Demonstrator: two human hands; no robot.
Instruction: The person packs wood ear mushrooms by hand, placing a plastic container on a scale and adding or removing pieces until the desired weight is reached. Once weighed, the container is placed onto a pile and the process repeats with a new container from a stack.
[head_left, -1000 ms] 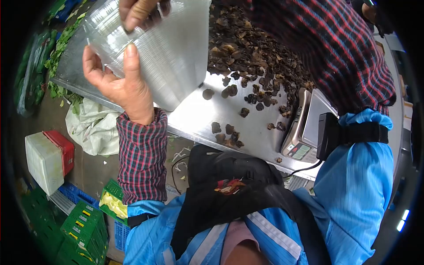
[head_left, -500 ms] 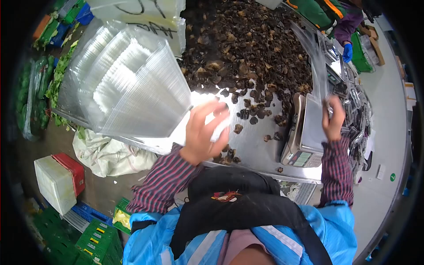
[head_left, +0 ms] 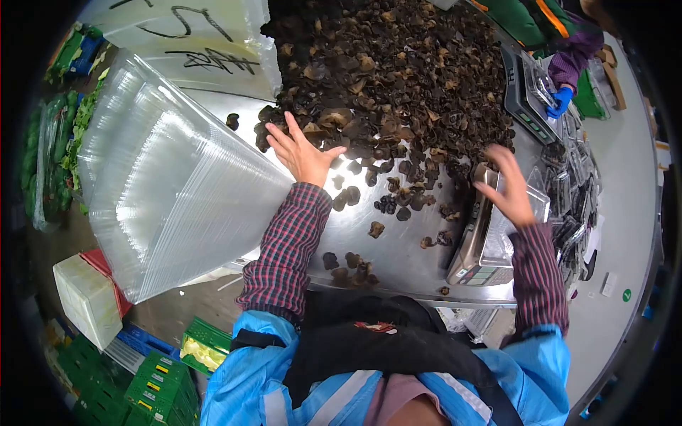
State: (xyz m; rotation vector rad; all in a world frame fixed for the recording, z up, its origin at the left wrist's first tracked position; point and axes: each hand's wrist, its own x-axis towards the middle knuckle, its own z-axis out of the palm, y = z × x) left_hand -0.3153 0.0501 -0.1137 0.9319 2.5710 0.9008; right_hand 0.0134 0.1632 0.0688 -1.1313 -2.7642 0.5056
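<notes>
My left hand (head_left: 305, 153) reaches out with fingers spread, at the near-left edge of a big heap of dark wood ear mushrooms (head_left: 398, 78). Its fingertips are at the heap's edge; nothing is held. My right hand (head_left: 508, 188), a little blurred, is over the digital scale (head_left: 465, 248), thumb and fingers apart and holding nothing. A clear plastic tray (head_left: 538, 204) sits on the scale, partly covered by that hand. Left of my left forearm lies a large fanned stack of clear plastic trays (head_left: 185, 192). Loose mushroom pieces (head_left: 376, 228) are scattered over the metal table (head_left: 419, 255).
Another person's blue-gloved hand (head_left: 560, 103) holds a clear tray over a second scale (head_left: 529, 117). Packed clear trays (head_left: 572, 192) pile up on the right. A marked white box (head_left: 213, 50) stands at back left; green crates (head_left: 162, 383) are on the floor.
My left hand has moved forward to the heap and spread its fingers. My right hand has let go of a clear tray, now on the scale. The gloved hand has moved in with a tray.
</notes>
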